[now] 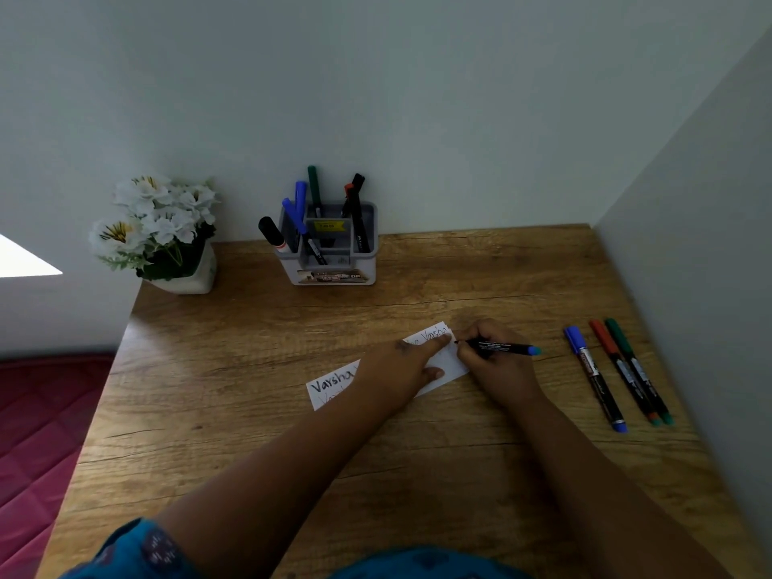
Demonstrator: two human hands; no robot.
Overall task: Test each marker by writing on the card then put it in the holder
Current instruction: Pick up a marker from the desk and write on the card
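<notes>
While L hand [401,365] presses card [330,388] flat, R hand [493,361] grips blue-ended marker [501,347], tip at card.

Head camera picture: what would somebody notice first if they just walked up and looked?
Probably the two hands mid-table: the left hand presses down a white card while the right hand holds a marker at its edge. Next, three capped markers on the right, and the holder by the wall.
</notes>
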